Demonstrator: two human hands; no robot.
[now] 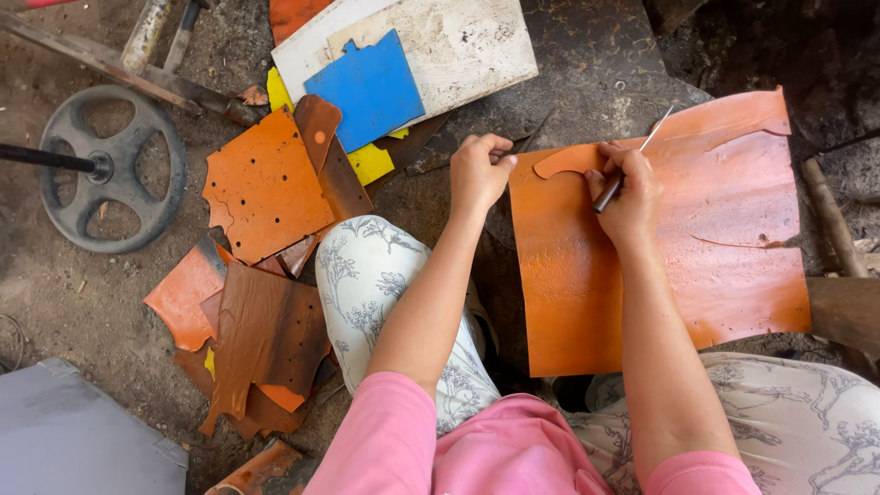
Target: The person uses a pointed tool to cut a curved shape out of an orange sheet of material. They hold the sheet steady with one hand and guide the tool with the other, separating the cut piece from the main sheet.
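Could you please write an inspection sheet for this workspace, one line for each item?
Surface: dirt ground with a dark mat under the work.
Job's things: large orange leather sheet; curved orange pattern piece on its upper left corner; thin dark-handled tool.
Clutter: orange and brown leather scraps, holed orange piece, blue card, yellow card, white board.
Grippers: left hand presses the sheet's edge by the pattern; right hand holds the tool at the pattern.
Cables: nothing seen.
Surroundings: grey spoked wheel on a rod, grey panel.
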